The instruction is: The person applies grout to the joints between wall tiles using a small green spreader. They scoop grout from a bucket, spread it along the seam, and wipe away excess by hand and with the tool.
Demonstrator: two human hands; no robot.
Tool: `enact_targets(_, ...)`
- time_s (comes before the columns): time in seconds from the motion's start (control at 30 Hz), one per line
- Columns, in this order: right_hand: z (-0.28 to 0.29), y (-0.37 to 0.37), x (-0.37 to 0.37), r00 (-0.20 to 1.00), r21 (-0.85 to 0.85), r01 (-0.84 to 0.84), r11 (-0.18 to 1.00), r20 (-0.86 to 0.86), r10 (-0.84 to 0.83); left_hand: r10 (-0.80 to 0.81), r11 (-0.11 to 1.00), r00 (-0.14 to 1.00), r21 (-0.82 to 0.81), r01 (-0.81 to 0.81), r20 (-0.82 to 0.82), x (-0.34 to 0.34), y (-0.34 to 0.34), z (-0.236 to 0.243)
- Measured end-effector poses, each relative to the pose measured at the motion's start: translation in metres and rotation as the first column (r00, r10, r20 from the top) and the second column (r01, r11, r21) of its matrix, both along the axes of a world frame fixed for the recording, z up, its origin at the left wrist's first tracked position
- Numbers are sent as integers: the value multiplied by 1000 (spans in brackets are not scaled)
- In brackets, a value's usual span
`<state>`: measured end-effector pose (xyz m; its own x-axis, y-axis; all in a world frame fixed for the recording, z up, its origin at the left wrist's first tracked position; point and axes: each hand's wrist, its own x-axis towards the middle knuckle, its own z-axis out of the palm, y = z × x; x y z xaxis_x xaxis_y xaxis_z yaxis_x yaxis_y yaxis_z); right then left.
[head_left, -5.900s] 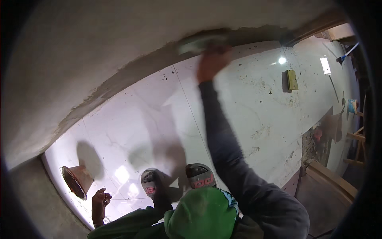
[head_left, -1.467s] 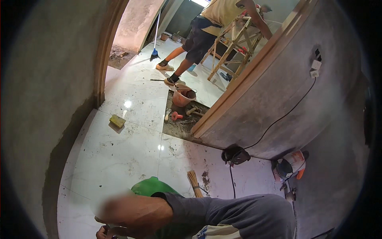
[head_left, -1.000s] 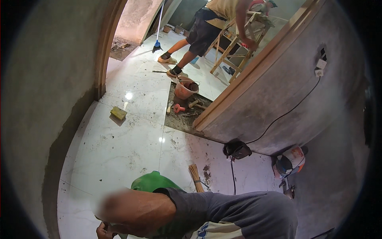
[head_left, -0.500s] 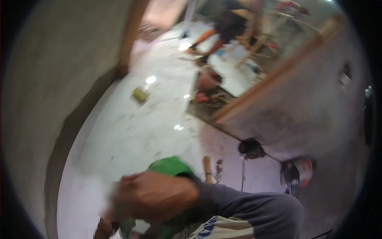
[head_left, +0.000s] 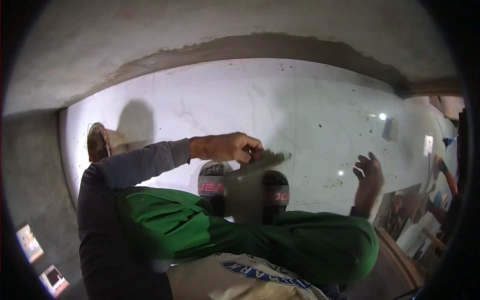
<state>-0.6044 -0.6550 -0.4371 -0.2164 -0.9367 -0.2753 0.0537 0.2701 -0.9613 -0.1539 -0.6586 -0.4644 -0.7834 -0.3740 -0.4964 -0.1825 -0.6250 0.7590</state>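
Presently | near: sandals [head_left: 211,187], blurred trowel-like tool [head_left: 269,161] held over them, left hand [head_left: 227,147] gripping its edge; a firm, level hold seems wise | right: right hand [head_left: 369,179] loosely spread, seemingly empty | far: dark band [head_left: 280,47] along wall [head_left: 225,20]

The white floor [head_left: 320,110] is brightly lit, while the far wall [head_left: 150,30] is left dim. Small glints [head_left: 382,116] are thrown back at the right, and a soft shadow [head_left: 136,119] is cast beside the bucket [head_left: 119,142]. The flat tool [head_left: 269,161] at the left hand [head_left: 225,147] is smeared by blur. Straight edges are bent, and the corners are swallowed by black.
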Motion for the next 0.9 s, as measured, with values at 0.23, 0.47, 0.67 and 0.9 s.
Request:
enact_targets(0.23,-178,15,26,848,-55,97,994,-517,-112,343,939,887,-127,-319,310,74,-2,-8)
enact_targets(0.47,-240,-21,-41,235,-128,-57,990,-966,-111,690,706,615,-170,-688,381,128,1,-69)
enact_targets(0.67,-225,-37,7,-6,-80,56,995,-997,-80,993,-110,-116,-165,-980,26,182,5,-136)
enact_targets(0.9,-210,-47,24,3,-22,184,983,-1000,-23,900,-423,-410,-539,-729,-151,290,-22,-178)
